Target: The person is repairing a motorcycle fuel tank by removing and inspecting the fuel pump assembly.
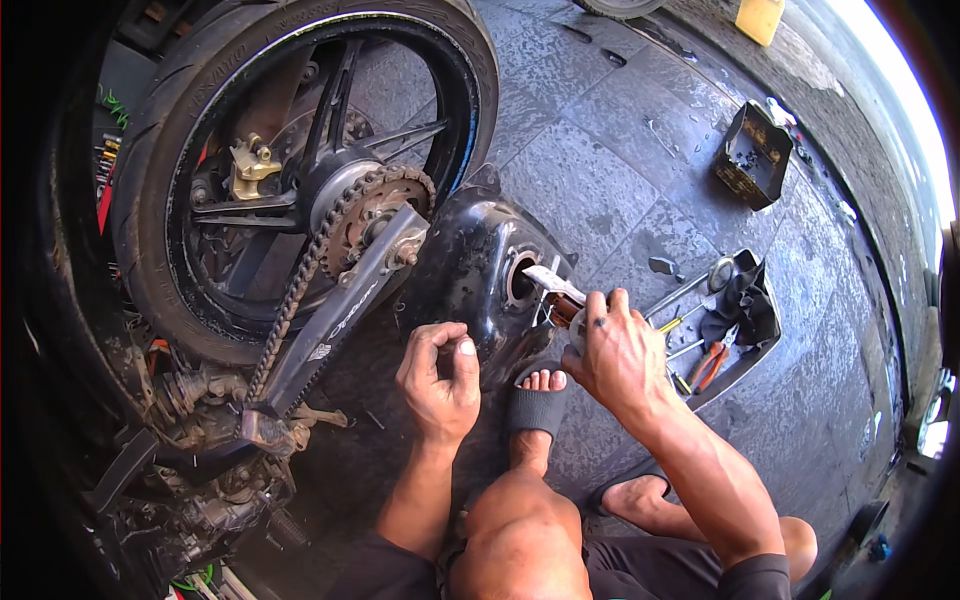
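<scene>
My right hand (622,352) is closed round the grey round end of a fuel pump (563,291). The pump has a flat whitish strainer and a copper-coloured part. Its strainer tip points into the round opening (521,278) of a black fuel tank (465,255), which rests on the floor in front of me. Left of the pump, close to the tank's near side, my left hand (440,385) is raised with its fingers curled toward the thumb. Nothing shows in its grip, and it stands apart from the tank.
At the left are a motorcycle wheel (140,215) with chain (296,300), swingarm (345,315) and greasy engine parts (215,500). A tool tray (765,345) with orange-handled pliers (711,366) lies right of my hand. Beyond it are a rusty open box (752,190) and a yellow container (760,20).
</scene>
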A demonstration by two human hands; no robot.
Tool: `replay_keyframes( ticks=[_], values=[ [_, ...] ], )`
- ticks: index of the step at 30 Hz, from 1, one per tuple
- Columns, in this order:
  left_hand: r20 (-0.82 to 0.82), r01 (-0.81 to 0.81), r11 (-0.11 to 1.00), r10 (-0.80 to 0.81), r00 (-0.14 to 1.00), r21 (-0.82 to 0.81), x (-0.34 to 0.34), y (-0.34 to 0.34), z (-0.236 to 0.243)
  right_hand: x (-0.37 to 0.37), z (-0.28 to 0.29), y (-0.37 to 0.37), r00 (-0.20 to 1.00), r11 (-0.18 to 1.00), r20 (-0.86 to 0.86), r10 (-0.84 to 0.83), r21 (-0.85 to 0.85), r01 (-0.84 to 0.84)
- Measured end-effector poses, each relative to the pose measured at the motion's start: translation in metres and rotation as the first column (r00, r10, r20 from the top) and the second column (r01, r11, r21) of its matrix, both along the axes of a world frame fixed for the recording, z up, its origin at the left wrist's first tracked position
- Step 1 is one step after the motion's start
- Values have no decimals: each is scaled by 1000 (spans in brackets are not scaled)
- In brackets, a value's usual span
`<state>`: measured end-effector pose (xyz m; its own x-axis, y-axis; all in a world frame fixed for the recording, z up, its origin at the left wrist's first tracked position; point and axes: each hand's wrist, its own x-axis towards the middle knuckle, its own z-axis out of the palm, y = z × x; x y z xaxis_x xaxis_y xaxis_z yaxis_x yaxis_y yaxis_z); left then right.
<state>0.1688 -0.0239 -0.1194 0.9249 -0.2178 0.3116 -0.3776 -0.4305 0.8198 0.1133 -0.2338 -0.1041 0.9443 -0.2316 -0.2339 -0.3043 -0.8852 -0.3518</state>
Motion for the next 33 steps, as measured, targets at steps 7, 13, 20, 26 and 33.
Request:
replay_keyframes(
  ticks=[7,13,20,26,33],
  values=[
    [38,-9,1000,9,999,-5,12,-6,-11,11,25,22,993,982,21,114,-151,-110],
    [99,-9,1000,7,995,25,15,-5,-19,3,1,20,932,990,339,130,-100,-102],
    [68,-28,1000,28,997,-5,17,-5,-24,23,-15,-4,863,980,503,50,141,-139],
    [64,-33,999,33,997,-2,19,-3,-27,27,-15,-3,843,975,536,40,163,-150],
    [111,-23,999,20,994,24,25,-7,-33,22,-12,12,854,971,520,-21,212,-105]
  ],
)
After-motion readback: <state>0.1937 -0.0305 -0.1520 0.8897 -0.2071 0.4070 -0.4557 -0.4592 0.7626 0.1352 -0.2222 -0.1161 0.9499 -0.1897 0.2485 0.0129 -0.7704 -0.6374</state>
